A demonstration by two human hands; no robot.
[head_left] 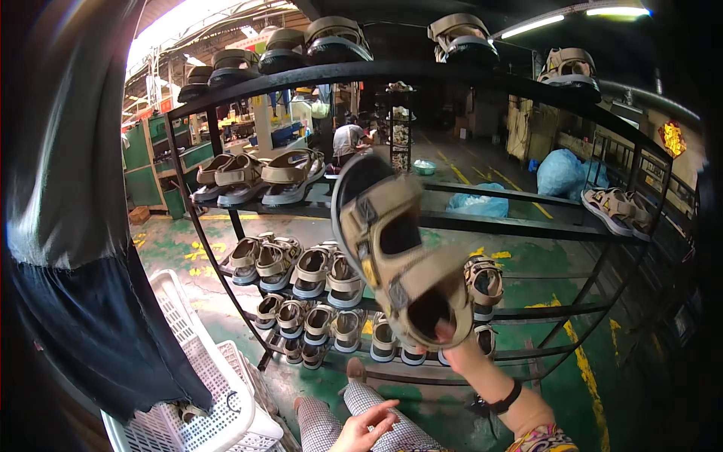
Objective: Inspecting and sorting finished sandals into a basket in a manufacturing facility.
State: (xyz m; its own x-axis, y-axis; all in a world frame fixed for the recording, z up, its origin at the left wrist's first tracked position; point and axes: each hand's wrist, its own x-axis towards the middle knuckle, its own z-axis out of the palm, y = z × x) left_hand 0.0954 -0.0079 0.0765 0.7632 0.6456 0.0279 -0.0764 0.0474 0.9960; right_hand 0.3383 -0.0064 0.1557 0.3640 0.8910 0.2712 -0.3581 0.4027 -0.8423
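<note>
Beige sandal (376,205) aloft: the right hand (465,357) is clamped on its heel end before a black rack (392,71) of similar footwear.

The hands are apart; the left hand (367,428), empty with fingers loosely spread, hovers over the wearer's checked trousers (320,422). The step in hand appears to be handling one sandal at the rack, toe up; moving it from here calls for a firm heel grip and clearance from the bars. Paired sandals (312,271) line the slim shelves. Below lies a green workshop floor (553,386) with yellow markings; a white basket (241,410) stands at left, blue bags (563,175) and a bent-over person (349,139) beyond.
</note>
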